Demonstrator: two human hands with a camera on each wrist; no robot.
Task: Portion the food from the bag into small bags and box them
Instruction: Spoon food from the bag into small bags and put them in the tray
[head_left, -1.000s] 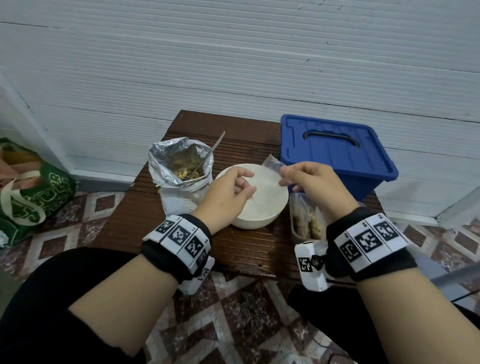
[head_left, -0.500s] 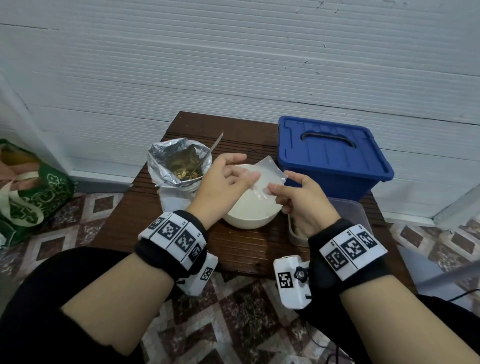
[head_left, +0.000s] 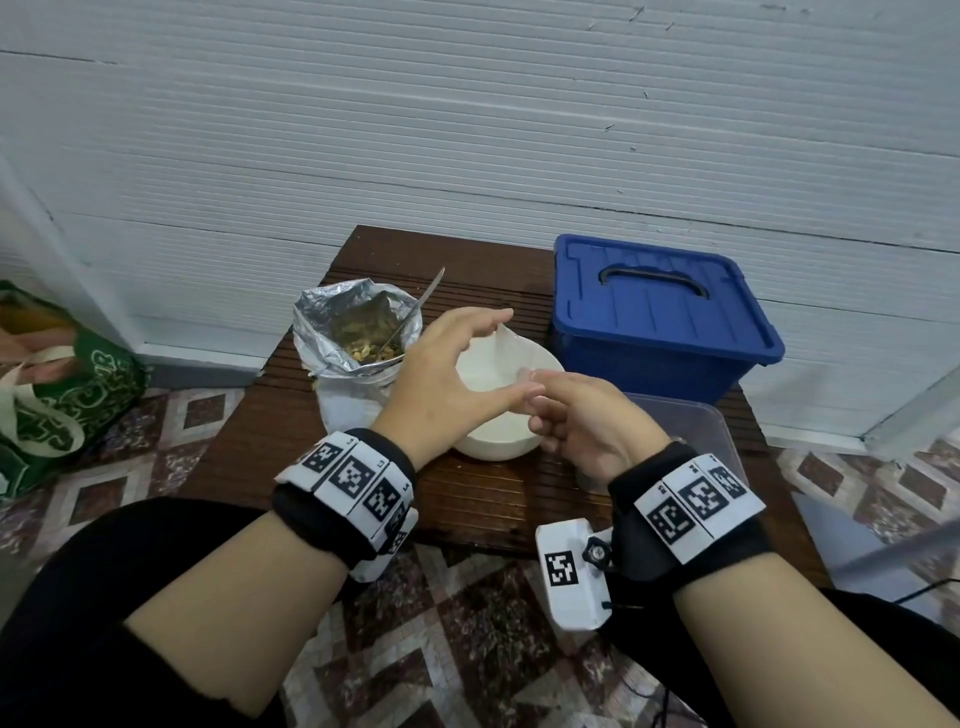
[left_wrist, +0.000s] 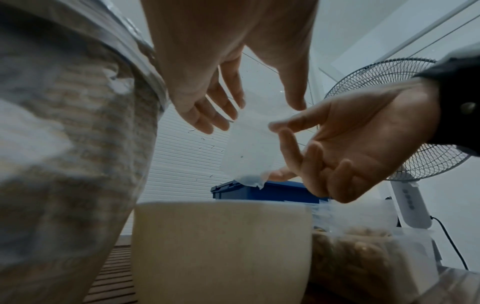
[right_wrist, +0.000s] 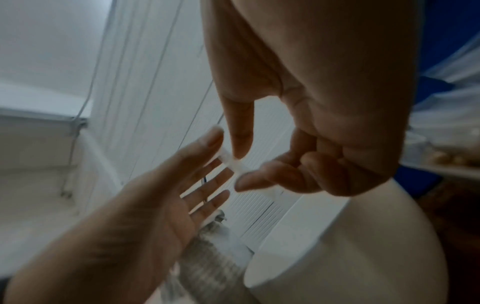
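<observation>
A white wall (head_left: 467, 130) of horizontal ribbed panels was seen across the whole upper part of the head view, marked by a few small scuffs. A pale skirting strip (head_left: 202, 356) ran along its foot at 9 o'clock. The floor (head_left: 467, 623) was laid with patterned tiles in dark red, brown and cream diamonds. A low dark brown slatted wooden worktop (head_left: 478, 499) was set against the wall at the centre. A green printed shopping bag (head_left: 57, 384) was seen on the floor at 9 o'clock. In the left wrist view a white standing fan (left_wrist: 405, 127) with a wire cage was seen at 3 o'clock, with a black cable (left_wrist: 451, 244) trailing from its column. The light was even and cool.
</observation>
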